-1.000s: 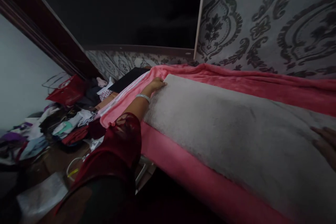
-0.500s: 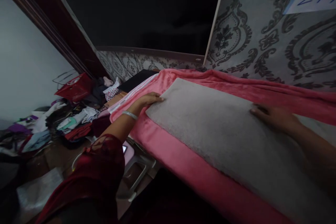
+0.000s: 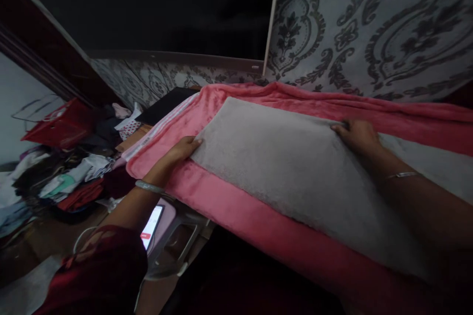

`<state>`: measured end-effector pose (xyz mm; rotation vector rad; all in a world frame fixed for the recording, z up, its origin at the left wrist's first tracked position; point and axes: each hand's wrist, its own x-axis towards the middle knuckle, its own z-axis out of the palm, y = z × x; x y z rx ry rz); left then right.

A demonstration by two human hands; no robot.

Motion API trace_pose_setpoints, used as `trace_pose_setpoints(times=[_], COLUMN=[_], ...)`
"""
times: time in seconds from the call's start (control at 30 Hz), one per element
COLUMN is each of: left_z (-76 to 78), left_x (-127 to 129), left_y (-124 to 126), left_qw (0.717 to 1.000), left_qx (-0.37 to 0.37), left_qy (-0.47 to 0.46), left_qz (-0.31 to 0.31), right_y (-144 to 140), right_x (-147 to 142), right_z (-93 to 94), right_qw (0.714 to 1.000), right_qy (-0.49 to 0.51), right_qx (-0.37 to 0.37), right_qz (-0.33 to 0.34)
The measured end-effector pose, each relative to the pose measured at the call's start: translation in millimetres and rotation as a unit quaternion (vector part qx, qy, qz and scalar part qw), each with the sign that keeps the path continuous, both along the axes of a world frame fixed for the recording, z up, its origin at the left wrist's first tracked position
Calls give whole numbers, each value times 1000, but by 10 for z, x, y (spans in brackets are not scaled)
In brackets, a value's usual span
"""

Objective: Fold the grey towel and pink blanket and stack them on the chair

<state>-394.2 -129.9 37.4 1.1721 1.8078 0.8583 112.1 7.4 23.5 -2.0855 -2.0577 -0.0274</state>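
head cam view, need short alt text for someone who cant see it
Two bare hands lie on a grey fleece cloth spread over a pink blanket: left hand at its near corner, right hand on its far edge. Clothes pile lies at left.

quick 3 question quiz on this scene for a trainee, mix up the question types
1. True or false: the left hand rests at the near left corner of the grey fleece cloth.
2. Multiple choice: what lies directly under the grey fleece cloth? A) a pink blanket B) a bare wooden floor C) a white sheet
3. Short answer: where is the right hand on the grey fleece cloth?

Key
1. True
2. A
3. At its far edge, fingers pressed on the cloth next to the pink blanket by the patterned wall.
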Motion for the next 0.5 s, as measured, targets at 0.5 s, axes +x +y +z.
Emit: trace_pose_setpoints(times=[0.5], left_z=[242], left_x=[36], left_y=[70], left_qw=[999], left_qx=[-32], left_qy=[-34], left_qz=[22], right_y=[-117], right_x=[306], right_z=[-203], right_qw=[995], right_qy=[82], right_qx=[40], right_qz=[38])
